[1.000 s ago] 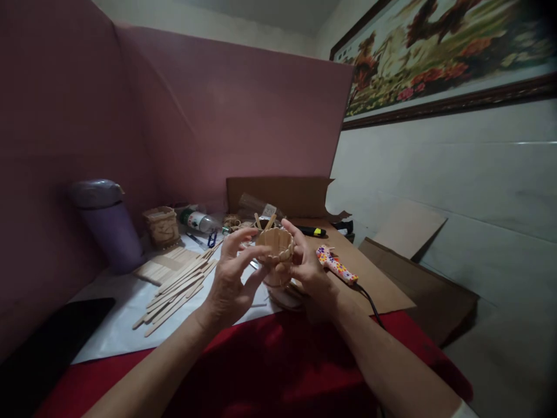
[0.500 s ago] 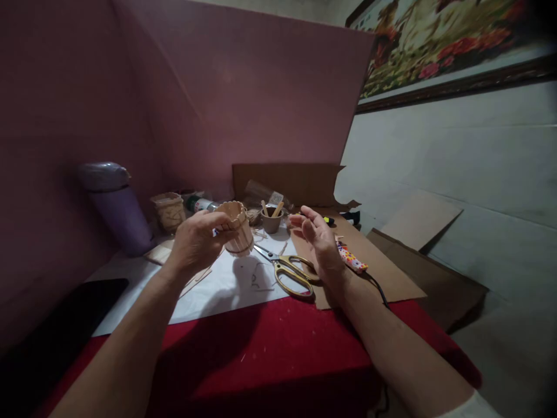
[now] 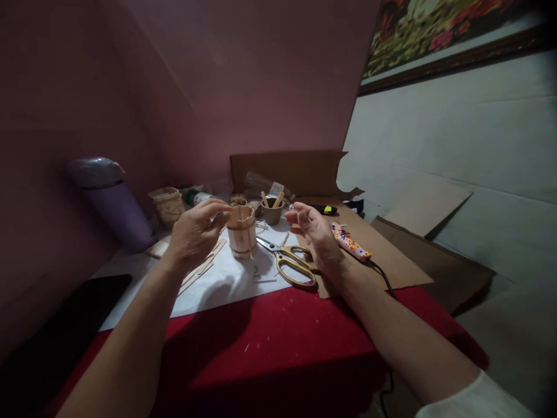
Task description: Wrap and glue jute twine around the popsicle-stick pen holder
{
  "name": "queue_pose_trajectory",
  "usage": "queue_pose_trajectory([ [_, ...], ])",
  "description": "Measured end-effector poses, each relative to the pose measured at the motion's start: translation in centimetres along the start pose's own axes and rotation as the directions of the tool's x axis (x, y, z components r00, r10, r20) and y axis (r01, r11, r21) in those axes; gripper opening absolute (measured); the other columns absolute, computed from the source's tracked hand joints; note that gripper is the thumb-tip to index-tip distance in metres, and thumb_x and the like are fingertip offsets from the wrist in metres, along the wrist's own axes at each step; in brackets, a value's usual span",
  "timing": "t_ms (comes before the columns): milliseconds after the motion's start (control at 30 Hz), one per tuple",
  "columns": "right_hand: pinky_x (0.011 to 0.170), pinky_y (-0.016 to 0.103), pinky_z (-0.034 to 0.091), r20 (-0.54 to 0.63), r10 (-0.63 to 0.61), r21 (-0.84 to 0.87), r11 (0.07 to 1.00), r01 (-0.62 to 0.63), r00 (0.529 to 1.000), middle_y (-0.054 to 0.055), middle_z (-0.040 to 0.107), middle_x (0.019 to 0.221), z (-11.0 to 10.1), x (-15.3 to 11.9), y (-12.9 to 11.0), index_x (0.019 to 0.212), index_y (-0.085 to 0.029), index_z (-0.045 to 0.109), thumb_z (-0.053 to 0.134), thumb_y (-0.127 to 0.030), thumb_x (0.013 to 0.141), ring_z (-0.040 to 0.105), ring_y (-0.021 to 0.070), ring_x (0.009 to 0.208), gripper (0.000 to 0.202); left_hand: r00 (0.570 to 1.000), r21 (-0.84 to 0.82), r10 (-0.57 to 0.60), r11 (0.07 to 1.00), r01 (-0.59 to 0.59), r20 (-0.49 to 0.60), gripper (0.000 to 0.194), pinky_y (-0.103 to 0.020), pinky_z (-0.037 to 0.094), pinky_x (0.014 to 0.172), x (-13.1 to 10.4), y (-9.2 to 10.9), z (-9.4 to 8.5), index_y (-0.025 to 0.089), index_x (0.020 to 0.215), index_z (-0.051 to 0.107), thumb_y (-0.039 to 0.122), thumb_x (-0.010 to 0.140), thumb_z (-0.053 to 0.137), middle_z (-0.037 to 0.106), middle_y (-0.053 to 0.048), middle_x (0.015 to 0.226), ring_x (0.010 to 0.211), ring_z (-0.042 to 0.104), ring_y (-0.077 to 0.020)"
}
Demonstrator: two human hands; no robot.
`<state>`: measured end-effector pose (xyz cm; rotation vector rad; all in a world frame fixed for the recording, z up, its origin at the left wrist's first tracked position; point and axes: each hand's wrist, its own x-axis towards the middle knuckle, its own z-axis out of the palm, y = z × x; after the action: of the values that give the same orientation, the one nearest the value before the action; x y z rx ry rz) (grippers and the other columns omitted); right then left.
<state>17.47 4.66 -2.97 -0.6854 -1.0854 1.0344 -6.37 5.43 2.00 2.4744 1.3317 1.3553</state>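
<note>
A small wooden-stick cup (image 3: 242,235), with a scalloped rim and a band around it, stands upright on the white paper (image 3: 209,299). My left hand (image 3: 195,232) is just left of its rim, fingers bent and thumb a little apart; the hand appears to hold nothing. My right hand (image 3: 317,238) hovers at the cardboard's left side with loosely bent fingers, also apparently without anything in them. Between the hands, gold-handled scissors (image 3: 293,264) lie partly open, blades toward the cup. Flat wooden craft sticks (image 3: 204,266) rest below my left hand.
Behind stand a brown pot (image 3: 272,213) with sticks and a twig-covered cup (image 3: 166,206). A purple bottle (image 3: 119,212) leans at left. On the cardboard (image 3: 391,267) lie a flower-patterned glue gun (image 3: 351,242) with its cord and a black-and-yellow cutter (image 3: 325,209). Red cloth (image 3: 270,342) covers the front.
The wooden cup, held up and tilted in my left hand before, now stands on the paper. My left hand has let go and sits beside it. My right hand's fingers are more bent.
</note>
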Motion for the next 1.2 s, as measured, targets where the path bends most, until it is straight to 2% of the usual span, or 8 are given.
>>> queue_pose_trajectory([
  [167,0.078,0.034,0.045,0.006,-0.004,-0.048,0.999,0.004,1.000,0.005,0.069,0.094,0.2,-0.2,0.7,0.103,-0.021,0.062,0.072,-0.057,0.070,0.061,0.0206,0.092,0.050,0.999,-0.022,0.027,0.999,-0.026,0.034,0.022,-0.029,0.042,0.066,-0.1,-0.5,0.5,0.018,0.094,0.068,0.031,0.087,0.052,0.068,-0.007,0.101,0.076,0.059,-0.0160],
  [400,0.086,0.037,0.046,0.023,-0.008,-0.061,0.998,0.009,1.000,0.006,0.069,0.092,0.4,-0.3,0.9,0.101,-0.020,0.065,0.074,-0.053,0.070,0.060,0.0221,0.098,0.046,0.994,-0.015,-0.015,1.000,0.017,0.111,0.022,-0.027,0.041,0.061,-0.4,-0.4,1.5,0.023,0.097,0.067,0.031,0.076,0.066,0.066,-0.003,0.104,0.071,0.055,-0.0139],
  [567,0.085,0.038,0.047,0.034,-0.007,-0.061,0.998,0.009,0.999,0.005,0.069,0.090,0.5,-0.2,1.0,0.098,-0.019,0.066,0.074,-0.055,0.069,0.062,0.0208,0.091,0.046,0.986,-0.005,-0.030,0.999,0.031,0.164,0.006,-0.027,0.040,0.061,-0.5,-0.7,2.2,0.020,0.080,0.064,0.024,0.078,0.060,0.061,0.000,0.081,0.064,0.049,-0.0122],
  [700,0.081,0.035,0.049,0.044,-0.008,-0.070,0.997,0.011,0.999,0.006,0.070,0.091,0.5,-0.2,0.9,0.098,-0.019,0.066,0.073,-0.056,0.070,0.063,0.0196,0.089,0.046,0.988,-0.135,0.002,0.991,0.019,0.153,0.006,-0.028,0.043,0.067,-0.2,-0.9,1.4,0.019,0.078,0.062,0.021,0.076,0.057,0.060,-0.003,0.089,0.077,0.055,-0.0153],
  [800,0.078,0.035,0.049,0.056,-0.010,-0.084,0.996,0.015,0.998,0.005,0.070,0.091,0.5,-0.2,0.8,0.097,-0.019,0.066,0.072,-0.056,0.070,0.063,0.0195,0.087,0.046,0.993,-0.176,0.002,0.984,0.019,0.121,0.023,-0.030,0.043,0.074,0.1,-0.8,0.6,0.019,0.082,0.066,0.011,0.069,0.049,0.063,-0.006,0.099,0.090,0.058,-0.0184],
  [967,0.073,0.033,0.049,0.078,-0.015,-0.121,0.992,0.025,0.997,0.005,0.069,0.089,0.4,-0.2,0.8,0.095,-0.020,0.066,0.069,-0.059,0.071,0.063,0.0193,0.085,0.046,0.990,-0.118,-0.064,0.990,0.079,0.125,0.027,-0.026,0.038,0.057,-0.1,-0.4,0.9,0.018,0.094,0.066,0.016,0.070,0.053,0.066,-0.004,0.095,0.065,0.053,-0.0130],
  [1133,0.072,0.034,0.048,0.121,-0.005,-0.160,0.987,0.025,0.993,0.006,0.068,0.090,0.2,0.0,1.0,0.094,-0.018,0.065,0.070,-0.059,0.070,0.062,0.0205,0.088,0.047,0.994,0.143,-0.097,0.986,0.088,0.057,0.017,-0.027,0.034,0.056,-0.4,-1.4,2.4,0.021,0.090,0.067,0.029,0.075,0.063,0.063,-0.001,0.075,0.060,0.050,-0.0135],
  [1200,0.073,0.034,0.048,0.133,-0.002,-0.174,0.984,0.025,0.991,0.007,0.067,0.091,0.1,0.1,1.1,0.094,-0.018,0.065,0.070,-0.058,0.071,0.062,0.0209,0.089,0.046,0.995,0.037,-0.092,0.995,0.090,0.048,0.012,-0.027,0.035,0.057,-0.4,-1.9,2.4,0.019,0.084,0.066,0.029,0.076,0.064,0.061,-0.001,0.073,0.060,0.049,-0.0132],
])
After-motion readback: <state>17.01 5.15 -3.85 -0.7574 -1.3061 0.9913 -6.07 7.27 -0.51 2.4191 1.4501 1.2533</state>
